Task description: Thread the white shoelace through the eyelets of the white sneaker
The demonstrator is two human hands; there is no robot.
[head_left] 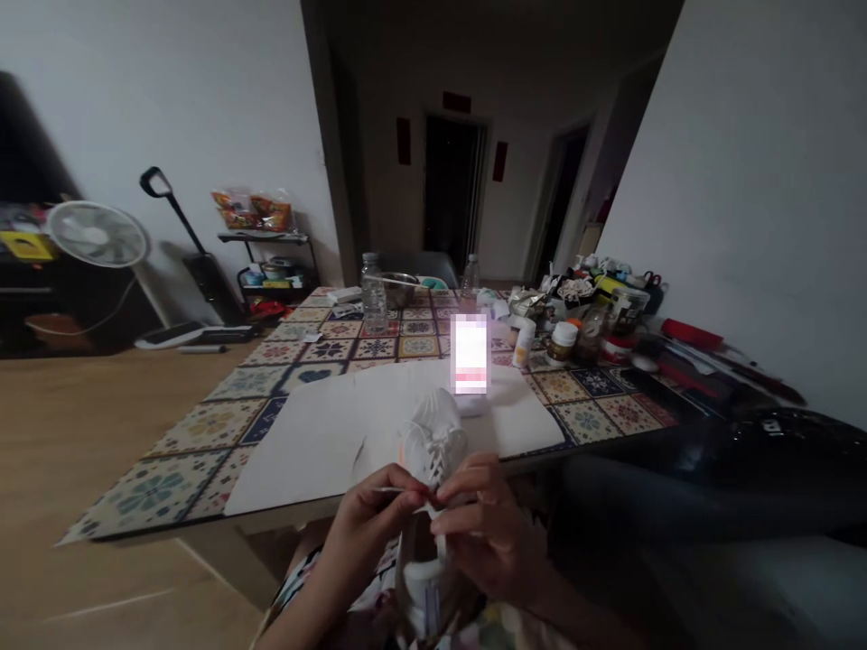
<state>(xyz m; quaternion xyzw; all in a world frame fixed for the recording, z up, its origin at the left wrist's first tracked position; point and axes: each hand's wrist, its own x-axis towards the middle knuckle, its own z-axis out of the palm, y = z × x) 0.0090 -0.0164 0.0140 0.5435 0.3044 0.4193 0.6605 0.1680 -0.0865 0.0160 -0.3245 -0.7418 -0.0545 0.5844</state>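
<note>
A white lace-up shoe (433, 422) rests with its toe on the white sheet (304, 442) and its heel toward my lap. My left hand (376, 519) is closed in a pinch on a white shoelace (387, 489) near the top of the lacing. Beside it, my right hand (491, 528) has its fingertips close to the left ones, at the shoe's tongue and collar. Its fingers are bent, and what they pinch is partly hidden. A bright phone (470, 354) stands upright just beyond the shoe.
The table has a patterned tile-print cover (196, 429). Plastic bottles (374, 293) and a bowl (399, 287) stand at the back. Jars (562, 343) and clutter crowd the right side. A fan (98, 235) stands to the left, and a black bag (799, 442) lies at right.
</note>
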